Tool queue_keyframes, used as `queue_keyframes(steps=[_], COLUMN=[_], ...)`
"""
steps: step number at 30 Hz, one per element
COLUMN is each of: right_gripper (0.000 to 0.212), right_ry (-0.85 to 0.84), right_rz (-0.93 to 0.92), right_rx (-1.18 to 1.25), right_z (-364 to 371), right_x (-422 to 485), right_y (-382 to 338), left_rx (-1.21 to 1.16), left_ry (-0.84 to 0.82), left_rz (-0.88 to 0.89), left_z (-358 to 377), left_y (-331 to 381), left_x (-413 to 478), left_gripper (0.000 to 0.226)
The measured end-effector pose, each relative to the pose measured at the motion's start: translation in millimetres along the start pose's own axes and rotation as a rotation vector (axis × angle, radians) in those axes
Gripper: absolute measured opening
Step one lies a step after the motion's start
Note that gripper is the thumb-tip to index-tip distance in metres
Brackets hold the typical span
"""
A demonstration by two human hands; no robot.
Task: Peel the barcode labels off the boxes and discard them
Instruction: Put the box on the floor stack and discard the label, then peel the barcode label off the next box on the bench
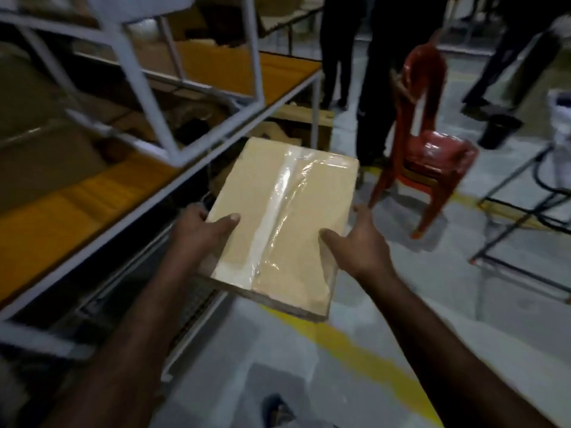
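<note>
At the centre of your view, you hold a flat cardboard box (247, 193) in the air with both hands, its far end pointing toward about 1 o'clock. Your left hand (204, 230) grips the box's near-left edge, at about 8 o'clock on the box. Its thumb (227, 222) lies on the top face and the other fingers are hidden underneath. Your right hand (355, 242) grips the right edge at about 4 o'clock, thumb on the top face and the rest of the hand against the side. The two hands are well apart, with the width of the box between them.

A strip of clear tape (275, 217), glossy and wrinkled, runs the length of the top face down its middle.

The box hangs above the grey floor (432, 304), just beside the edge of a table (61, 227) at 9 o'clock, which has an orange top and white metal rails. A white metal frame (148, 88) stands on that table at about 11 o'clock, with brown cardboard blurred behind it. A stack of red plastic chairs (432, 156) stands on the floor at 2 o'clock. Legs in dark trousers (370, 72) stand at 12 to 1 o'clock. A yellow painted line (355, 350) runs from under the box toward 5 o'clock.
</note>
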State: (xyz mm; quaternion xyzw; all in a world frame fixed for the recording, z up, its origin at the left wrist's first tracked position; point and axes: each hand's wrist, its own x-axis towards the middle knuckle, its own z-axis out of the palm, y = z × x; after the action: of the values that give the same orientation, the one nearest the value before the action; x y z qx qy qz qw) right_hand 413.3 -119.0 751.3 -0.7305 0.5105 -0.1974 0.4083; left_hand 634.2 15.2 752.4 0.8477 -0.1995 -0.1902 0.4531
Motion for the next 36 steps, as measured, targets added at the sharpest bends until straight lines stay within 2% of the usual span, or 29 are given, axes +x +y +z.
queue_keyframes(steps=[2, 4, 6, 9, 11, 16, 19, 21, 23, 25, 28, 30, 33, 36], right_gripper=[0.086, 0.089, 0.08, 0.053, 0.045, 0.033, 0.024, 0.028, 0.017, 0.012, 0.014, 0.02, 0.025, 0.021], right_ry=[-0.079, -0.17, -0.263, -0.427, -0.554, -0.786, -0.936, -1.063, -1.186, -1.215, -1.256, -1.226, -1.026, -0.742], right_rz=[-0.026, -0.035, -0.005, 0.049, 0.073, -0.012, 0.005, 0.023, -0.108, -0.253, -0.438, -0.577, -0.806, -1.039], right_rx=[0.076, 0.204, 0.369, 0.575, 0.636, 0.592, 0.557, 0.44, 0.182, 0.056, 0.167, 0.281, 0.373, 0.33], right_z=[30, 63, 99, 153, 187, 259, 297, 316, 331, 327, 321, 313, 323, 363], right_x=[6, 9, 11, 9, 8, 12, 23, 32, 47, 58, 89, 110, 141, 166], right_y=[-22, -39, -56, -87, -111, -175, -212, -230, -248, -269, -320, -361, -417, -454], left_rx=[0.141, 0.253, 0.361, 0.501, 0.585, 0.9, 1.056, 1.087, 1.087, 1.064, 0.991, 0.95, 0.887, 0.649], left_ry=[0.108, 0.209, 0.314, 0.458, 0.518, 0.653, 0.661, 0.622, 0.577, 0.551, 0.586, 0.581, 0.565, 0.55], left_rz=[0.069, 0.108, 0.144, 0.218, 0.274, 0.376, 0.381, 0.335, 0.272, 0.222, 0.157, 0.141, 0.117, 0.033], left_z=[-38, -73, -109, -161, -191, -247, -272, -281, -286, -285, -294, -300, -308, -329], left_y=[3, 7, 9, 11, 14, 15, 2, -14, -34, -46, -53, -53, -46, -24], left_x=[10, 12, 9, 1, -3, 9, 37, 61, 88, 104, 135, 151, 163, 168], left_gripper=[0.058, 0.063, 0.058, 0.049, 0.047, 0.045, 0.046, 0.045, 0.043, 0.046, 0.048, 0.045, 0.035, 0.046])
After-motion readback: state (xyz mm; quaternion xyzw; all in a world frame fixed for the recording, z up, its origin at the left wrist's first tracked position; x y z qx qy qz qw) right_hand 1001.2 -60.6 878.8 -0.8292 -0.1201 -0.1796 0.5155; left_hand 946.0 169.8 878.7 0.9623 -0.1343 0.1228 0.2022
